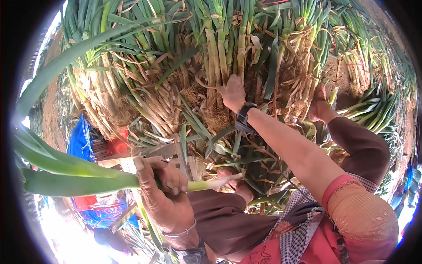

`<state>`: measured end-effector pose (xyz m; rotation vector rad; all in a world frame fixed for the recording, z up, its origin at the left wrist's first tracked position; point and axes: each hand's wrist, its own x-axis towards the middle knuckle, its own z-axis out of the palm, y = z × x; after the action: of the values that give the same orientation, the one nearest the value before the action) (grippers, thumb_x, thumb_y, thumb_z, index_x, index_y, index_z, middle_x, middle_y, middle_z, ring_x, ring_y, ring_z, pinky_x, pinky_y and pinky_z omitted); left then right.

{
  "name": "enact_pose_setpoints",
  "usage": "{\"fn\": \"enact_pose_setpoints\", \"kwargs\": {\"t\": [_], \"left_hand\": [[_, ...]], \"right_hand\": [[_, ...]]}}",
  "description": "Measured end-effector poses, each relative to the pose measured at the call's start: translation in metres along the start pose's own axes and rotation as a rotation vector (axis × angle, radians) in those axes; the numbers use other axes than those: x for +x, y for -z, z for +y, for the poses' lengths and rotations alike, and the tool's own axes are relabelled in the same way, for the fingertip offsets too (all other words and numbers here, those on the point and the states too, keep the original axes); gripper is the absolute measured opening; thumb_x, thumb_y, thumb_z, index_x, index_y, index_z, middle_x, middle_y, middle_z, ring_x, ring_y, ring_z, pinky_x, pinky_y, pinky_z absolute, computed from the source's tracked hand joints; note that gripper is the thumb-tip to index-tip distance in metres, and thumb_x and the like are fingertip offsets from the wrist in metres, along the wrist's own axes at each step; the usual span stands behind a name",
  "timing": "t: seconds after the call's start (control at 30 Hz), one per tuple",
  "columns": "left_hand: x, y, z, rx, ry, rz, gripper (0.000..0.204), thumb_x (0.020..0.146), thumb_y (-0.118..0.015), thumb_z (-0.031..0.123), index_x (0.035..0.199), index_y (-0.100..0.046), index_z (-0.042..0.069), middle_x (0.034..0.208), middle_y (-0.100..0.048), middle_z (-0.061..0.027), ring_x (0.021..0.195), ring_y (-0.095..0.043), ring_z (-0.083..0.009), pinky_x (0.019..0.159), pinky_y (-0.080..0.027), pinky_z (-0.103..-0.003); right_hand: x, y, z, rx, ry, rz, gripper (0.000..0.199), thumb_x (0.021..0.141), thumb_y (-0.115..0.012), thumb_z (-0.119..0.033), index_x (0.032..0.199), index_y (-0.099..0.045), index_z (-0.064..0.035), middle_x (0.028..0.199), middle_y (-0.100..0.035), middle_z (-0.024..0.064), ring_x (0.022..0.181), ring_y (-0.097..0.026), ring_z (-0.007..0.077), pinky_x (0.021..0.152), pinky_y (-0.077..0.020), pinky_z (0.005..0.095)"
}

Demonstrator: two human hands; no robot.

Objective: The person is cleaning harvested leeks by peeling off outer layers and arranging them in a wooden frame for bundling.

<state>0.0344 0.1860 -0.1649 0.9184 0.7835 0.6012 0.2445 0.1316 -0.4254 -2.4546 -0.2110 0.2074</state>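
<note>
My left hand (165,189) is closed around one thick green onion (101,178). It lies nearly level, its broad green leaves to the left and its pale root end to the right. My right hand (233,92), with a dark watch (246,118) on the wrist, reaches forward to the lower stalks of a standing green onion bunch (215,57). It touches the pale stalks just above their roots (216,116). The thumb points left, while the fingertips are partly lost among the stalks, so their grip cannot be told.
More green onion bunches lean to the left (101,88) and right (303,57). A tied bunch (358,66) stands at the far right. Blue sheeting (81,138) and a red cloth-like piece (118,143) lie at left. Loose leaves (259,165) litter the ground between my bare feet.
</note>
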Motion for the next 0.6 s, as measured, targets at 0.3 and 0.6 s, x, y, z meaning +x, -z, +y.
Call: {"fn": "enact_pose_setpoints", "kwargs": {"t": [0.3, 0.6], "left_hand": [[0.0, 0.001, 0.001, -0.063, 0.042, 0.033, 0.031, 0.097, -0.056, 0.033, 0.082, -0.054, 0.007, 0.059, -0.033, 0.0031, 0.044, -0.028, -0.005, 0.038, -0.027, -0.021], [-0.008, 0.003, -0.001, -0.027, 0.008, -0.111, 0.032, 0.095, -0.06, 0.032, 0.079, -0.053, 0.006, 0.054, -0.033, 0.0025, 0.046, -0.031, -0.0072, 0.043, -0.028, -0.024]], "right_hand": [[-0.044, -0.01, -0.015, -0.025, -0.071, -0.361, 0.038, 0.084, -0.07, -0.022, 0.102, -0.053, 0.0068, 0.093, -0.064, 0.0283, 0.094, -0.063, 0.0435, 0.077, -0.0502, 0.0503], [-0.004, 0.011, -0.008, 0.862, -0.342, -0.647, 0.035, 0.082, -0.074, -0.024, 0.097, -0.06, 0.0048, 0.089, -0.066, 0.0153, 0.06, -0.056, 0.0199, 0.055, -0.0461, 0.0356]]}}
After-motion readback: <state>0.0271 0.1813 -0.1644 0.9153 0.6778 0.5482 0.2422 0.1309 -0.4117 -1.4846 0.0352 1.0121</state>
